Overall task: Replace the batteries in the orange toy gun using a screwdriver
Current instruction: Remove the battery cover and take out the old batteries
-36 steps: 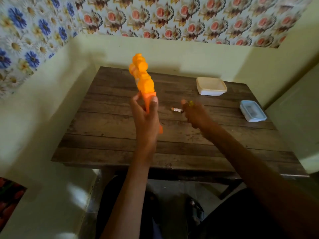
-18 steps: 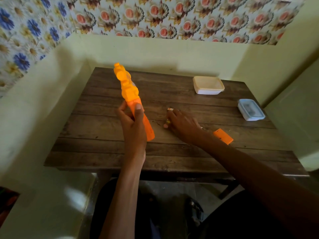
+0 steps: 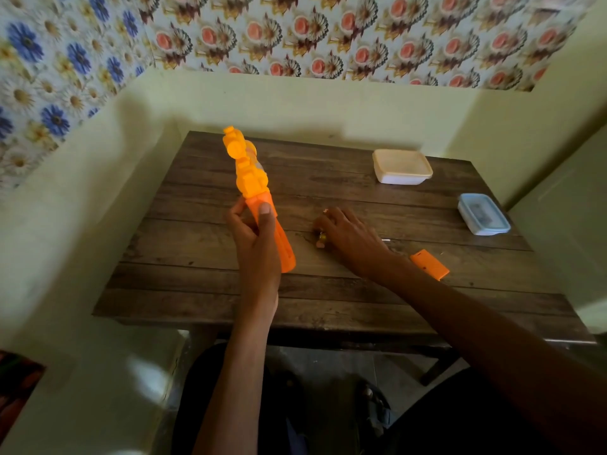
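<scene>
Left hand (image 3: 254,238) up off the tabletop (image 3: 203,257), thumb and fingers wrapped around the grip of the orange toy gun (image 3: 253,192), forearm rising almost straight from my lap. The gun stands nearly upright, leaning a touch to the left, chunky moulded plastic with knobbly rounded blocks at the top and a smoother, darker orange handle below.

Right hand (image 3: 349,238) is down flat on the wood, palm down, fingers spread and reaching left. Something small and yellowish (image 3: 321,237) sits at its thumb; whether I'm pinching it or only touching it, I cannot tell. A thin bright metal tip (image 3: 385,240) pokes out on the far side of the hand.

Just beside that wrist lies a flat orange rectangular cover (image 3: 429,265), loose on the planks. The tabletop is dark, rough-grained boards. Further back, a cream lidded box (image 3: 402,167); off to the right, near the edge, a clear box with a pale blue lid (image 3: 483,214). Both well apart from the hands. Flowered wallpaper (image 3: 328,34) above.
</scene>
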